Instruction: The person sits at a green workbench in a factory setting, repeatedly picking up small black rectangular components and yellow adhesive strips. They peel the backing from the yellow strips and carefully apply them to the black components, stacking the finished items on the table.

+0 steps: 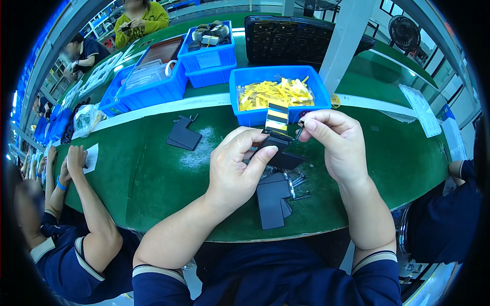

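Observation:
My left hand (232, 166) is closed on a flat black L-shaped part (288, 160), held above the table between thumb and fingers. From its upper edge rises a short strip banded in yellow, black and white (277, 120). To the right of the strip, my right hand (339, 145) pinches something small and dark at the part's edge; the fingertips hide most of it. Below my hands lies a loose pile of similar black L-shaped parts (270, 201) with thin leads on their right side. Farther left, another small stack of black parts (184, 135) rests on the table.
Beyond my hands, a blue bin (246, 120) holds many yellow strips (275, 96). More blue bins (209, 60) stand at the back left. A grey post (347, 46) rises behind, beside a black crate (286, 41). Co-workers sit left (76, 265) and right (439, 214) along the green table (153, 194).

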Action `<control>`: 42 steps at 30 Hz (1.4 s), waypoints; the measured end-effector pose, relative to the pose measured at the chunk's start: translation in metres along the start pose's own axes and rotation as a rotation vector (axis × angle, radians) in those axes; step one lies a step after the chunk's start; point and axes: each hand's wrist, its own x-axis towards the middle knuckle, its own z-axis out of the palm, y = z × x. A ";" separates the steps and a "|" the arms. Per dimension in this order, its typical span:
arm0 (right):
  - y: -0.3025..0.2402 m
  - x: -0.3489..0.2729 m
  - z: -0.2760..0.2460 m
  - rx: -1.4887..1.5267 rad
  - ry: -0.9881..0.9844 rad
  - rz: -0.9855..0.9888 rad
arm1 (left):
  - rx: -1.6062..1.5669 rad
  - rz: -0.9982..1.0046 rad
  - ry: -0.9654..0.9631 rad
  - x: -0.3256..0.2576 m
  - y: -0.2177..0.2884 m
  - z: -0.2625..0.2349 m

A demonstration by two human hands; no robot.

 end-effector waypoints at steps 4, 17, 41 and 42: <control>-0.002 0.002 -0.007 0.326 -0.144 0.241 | 0.026 -0.013 0.006 0.001 0.001 0.001; -0.002 0.000 0.004 -0.738 0.075 -0.615 | -0.158 -0.108 0.001 0.001 -0.007 0.000; 0.002 -0.001 0.000 -0.233 -0.069 -0.212 | -0.359 -0.260 -0.089 -0.001 -0.006 0.001; 0.001 -0.001 0.000 -0.185 -0.102 -0.176 | -0.376 -0.267 -0.090 -0.001 -0.006 0.001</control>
